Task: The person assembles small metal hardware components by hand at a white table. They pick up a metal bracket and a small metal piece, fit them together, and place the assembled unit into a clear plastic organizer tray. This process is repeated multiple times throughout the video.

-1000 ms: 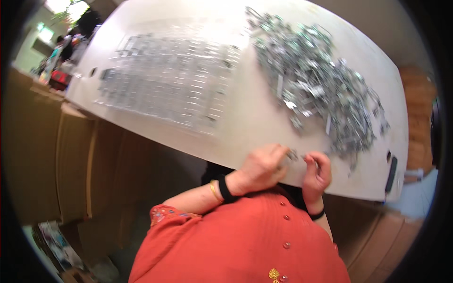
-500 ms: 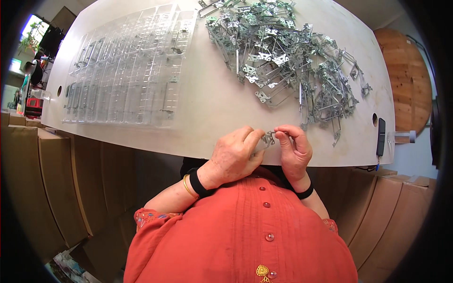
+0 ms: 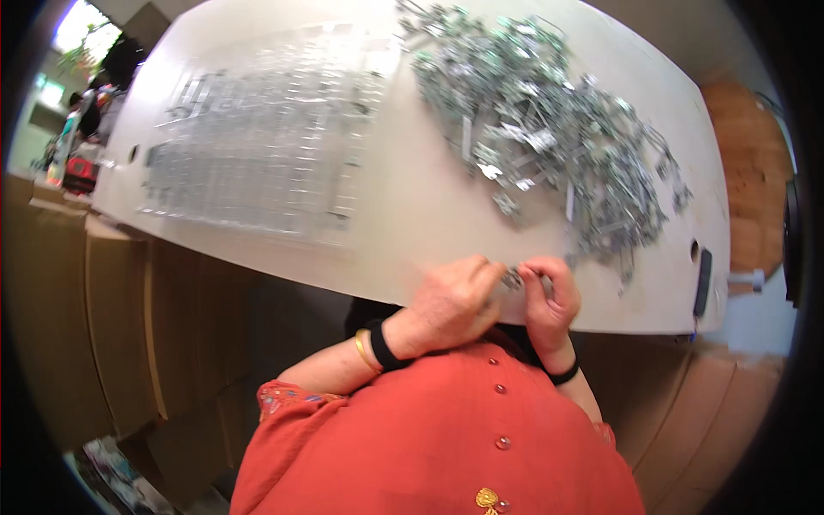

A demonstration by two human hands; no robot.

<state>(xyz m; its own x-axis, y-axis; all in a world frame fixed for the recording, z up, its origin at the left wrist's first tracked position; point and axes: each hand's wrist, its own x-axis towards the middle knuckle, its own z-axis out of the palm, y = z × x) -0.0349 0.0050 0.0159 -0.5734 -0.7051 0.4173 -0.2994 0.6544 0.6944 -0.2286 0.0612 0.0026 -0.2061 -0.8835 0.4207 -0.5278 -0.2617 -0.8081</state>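
Observation:
Both hands meet just above the table's near edge. My left hand has its fingers closed on a small silvery metal bracket. From the other side my right hand pinches the same piece between thumb and forefinger. Motion blur and the fingers hide most of the bracket's shape. Beyond my hands lies a large heap of metal brackets with thin rods. At the left of the table is a clear plastic compartment tray, with some metal pieces in its long slots.
The white table has a curved near edge and a hole at each side. A dark, flat, elongated object lies at its right edge. Cardboard boxes stand below on the left, more on the right. A round wooden board leans behind.
The whole view has shifted and tilted, so the table and hands sit lower and further right in it. Both hands still hold the bracket between them.

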